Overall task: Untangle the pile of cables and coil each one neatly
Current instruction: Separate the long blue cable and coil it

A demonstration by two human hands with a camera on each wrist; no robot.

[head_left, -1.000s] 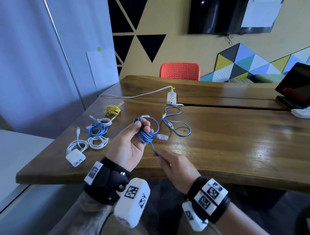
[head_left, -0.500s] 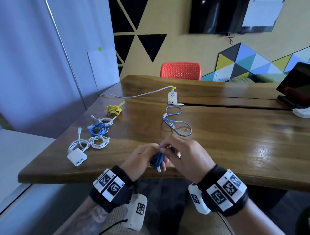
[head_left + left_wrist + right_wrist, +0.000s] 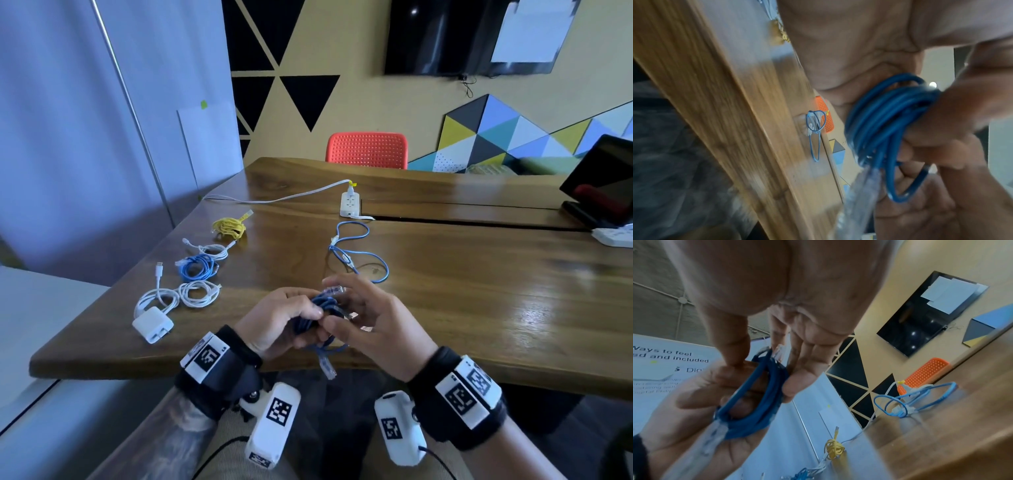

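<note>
A dark blue network cable (image 3: 323, 317) is wound into a small coil and held between both hands above the table's near edge. My left hand (image 3: 308, 318) grips the coil's left side, with fingers curled round the strands (image 3: 885, 123). From the right, my right hand (image 3: 339, 310) pinches the coil (image 3: 764, 395) between thumb and fingers. One clear plug (image 3: 327, 366) hangs below the hands; another plug (image 3: 334, 291) sticks out on top. A light blue cable (image 3: 356, 253) lies loose and uncoiled on the table beyond the hands, also seen as the light blue cable (image 3: 916, 399).
Several coiled cables lie in a row at the table's left: yellow (image 3: 228, 228), white (image 3: 212, 248), blue (image 3: 195, 267), white (image 3: 200, 293), and a white charger (image 3: 152, 323) with its lead. A power strip (image 3: 350, 204) sits mid-table, a tablet (image 3: 603, 185) far right, an orange chair (image 3: 367, 150) behind.
The hands dropped from mid-air toward the table's near edge and came together. My right hand left the cable's tail and now pinches the coil; a plug end hangs below.
</note>
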